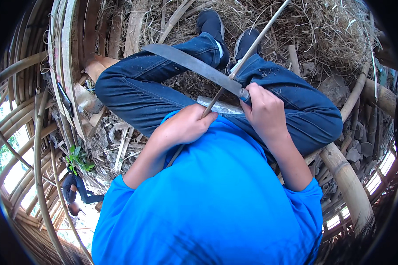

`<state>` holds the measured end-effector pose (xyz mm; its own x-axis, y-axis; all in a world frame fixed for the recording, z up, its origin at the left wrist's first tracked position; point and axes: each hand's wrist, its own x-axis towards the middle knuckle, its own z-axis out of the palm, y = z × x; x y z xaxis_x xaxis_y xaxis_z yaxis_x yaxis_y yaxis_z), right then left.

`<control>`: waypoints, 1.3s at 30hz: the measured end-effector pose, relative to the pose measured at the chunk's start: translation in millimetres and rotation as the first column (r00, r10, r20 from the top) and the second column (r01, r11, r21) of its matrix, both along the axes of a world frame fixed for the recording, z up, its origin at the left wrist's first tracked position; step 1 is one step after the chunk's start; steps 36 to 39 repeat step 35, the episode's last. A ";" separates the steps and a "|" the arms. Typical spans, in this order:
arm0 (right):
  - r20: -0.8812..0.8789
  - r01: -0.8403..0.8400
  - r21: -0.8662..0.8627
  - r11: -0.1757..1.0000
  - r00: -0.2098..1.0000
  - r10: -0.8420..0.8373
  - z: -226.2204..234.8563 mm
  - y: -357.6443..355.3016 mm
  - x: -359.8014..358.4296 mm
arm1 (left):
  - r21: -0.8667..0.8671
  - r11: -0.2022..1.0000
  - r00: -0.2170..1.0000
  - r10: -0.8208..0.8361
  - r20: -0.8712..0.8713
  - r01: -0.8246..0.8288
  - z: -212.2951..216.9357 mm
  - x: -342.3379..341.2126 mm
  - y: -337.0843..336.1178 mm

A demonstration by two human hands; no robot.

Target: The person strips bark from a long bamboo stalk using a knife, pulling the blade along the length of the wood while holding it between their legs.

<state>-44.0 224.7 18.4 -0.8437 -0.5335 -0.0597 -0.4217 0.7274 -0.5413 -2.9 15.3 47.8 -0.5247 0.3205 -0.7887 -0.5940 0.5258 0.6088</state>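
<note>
My right hand (pixel 266 108) is wrapped around the dark handle of a machete (pixel 190 64). Its long curved blade points up and to the left above my lap, and crosses a thin bamboo strip (pixel 262 36) near the handle end. Closed around the lower part of that strip is my left hand (pixel 183 125). The strip slants from the top right, between my feet, down to my belly, and its lower end passes beneath my left forearm. A pale, silvery flat piece (pixel 223 107) lies across my lap behind the strip; its kind is unclear.
My crossed legs in jeans (pixel 137 92) frame the work. Dry straw and fibres (pixel 314 26) cover the ground ahead. Bamboo slats (pixel 68 48) stand at left, with a small green plant (pixel 78 159). A thick bamboo pole (pixel 347 185) lies at right. Another person (pixel 75 187) is at far left.
</note>
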 end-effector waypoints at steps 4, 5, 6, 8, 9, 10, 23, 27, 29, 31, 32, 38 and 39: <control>-0.037 0.130 0.085 0.988 0.991 -0.128 -14.9 10.3 -17.6 | 0.001 1.000 1.000 -0.013 -0.012 0.013 -6.1 4.2 -1.8; -0.065 0.174 0.108 0.979 0.984 -0.168 -17.6 16.7 -25.2 | 0.002 1.000 1.000 -0.012 -0.012 0.012 -6.2 4.2 -1.8; -0.073 0.223 0.111 0.968 0.974 -0.216 -18.7 22.1 -31.9 | 0.008 1.000 1.000 -0.009 -0.007 0.009 -5.6 4.6 -1.7; -0.112 0.276 0.082 0.958 0.957 -0.266 -12.5 28.3 -39.0 | 0.015 1.000 1.000 -0.005 -0.005 0.005 -3.0 3.2 -1.2; -0.113 0.275 0.082 0.958 0.958 -0.265 -4.7 27.6 -37.3 | 0.009 1.000 1.000 -0.015 0.015 0.014 -0.7 1.3 -0.8; -0.078 0.237 0.028 0.971 0.969 -0.235 4.9 24.3 -32.1 | 0.003 1.000 0.999 -0.024 0.035 0.024 0.3 0.1 -0.2; -0.009 0.056 0.031 0.998 0.998 -0.056 -0.7 2.8 -6.3 | -0.099 0.995 0.997 -0.028 -0.073 0.021 -2.4 2.7 2.8; 0.016 0.236 0.041 0.971 0.971 -0.237 -14.1 16.4 -10.4 | -0.017 0.999 0.998 -0.040 -0.038 0.040 -3.6 0.8 -3.3; 0.079 0.438 0.119 0.891 0.890 -0.448 -15.8 36.3 -28.3 | 0.022 0.999 0.999 -0.034 -0.021 0.034 -6.6 4.1 -7.1; 0.174 0.600 -0.094 0.794 0.796 -0.580 -19.9 59.7 -33.4 | 0.095 0.991 0.968 0.109 -0.226 -0.089 -10.4 8.2 -5.9; 0.207 0.655 -0.127 0.745 0.752 -0.626 -21.5 68.1 -32.1 | 0.063 0.987 0.989 0.144 0.028 -0.146 5.5 -6.2 -3.8; 0.274 0.699 -0.142 0.701 0.708 -0.651 -21.3 73.7 -27.6 | 0.100 0.987 0.992 0.128 -0.022 -0.125 -1.7 -12.6 -1.4; 0.274 0.699 -0.142 0.701 0.708 -0.651 -21.3 73.7 -27.6 | 0.100 0.987 0.992 0.128 -0.022 -0.125 -1.7 -12.6 -1.4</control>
